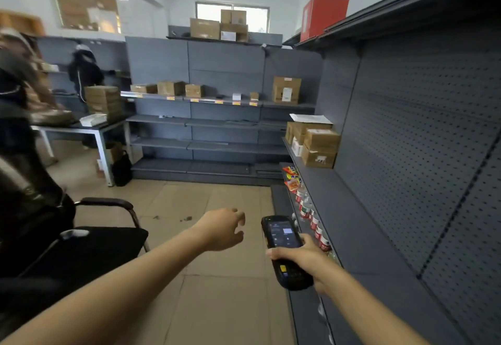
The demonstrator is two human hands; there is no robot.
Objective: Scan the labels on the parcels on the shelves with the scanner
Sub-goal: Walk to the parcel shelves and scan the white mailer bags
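1. The scanner (286, 251) is gripped in the right hand (303, 259): the fingers are wrapped over its lower body and keypad, while the lit screen is left uncovered and faces upward, presumably so that readings can be checked.
2. The left hand (222, 229) is extended forward with fingers loosely spread; nothing is held in it. It is judged to be kept free for turning a parcel toward the scanner.
3. The scanner head protrudes forward beyond the grip and is pointed down the aisle, just beside the front edge of the right-hand shelf (360, 236), above a row of small bottles (315, 225).
4. The nearest stacked parcels (318, 145) are located at the far end of that shelf, against its perforated back panel, well apart from the scanner. No label is yet within scanning reach.
5. Further parcels (286, 90) are set along the front edge of the rear shelving (225, 122), and more rest on its top.
6. A black chair (89, 247) and a table (84, 127) are located to the left.
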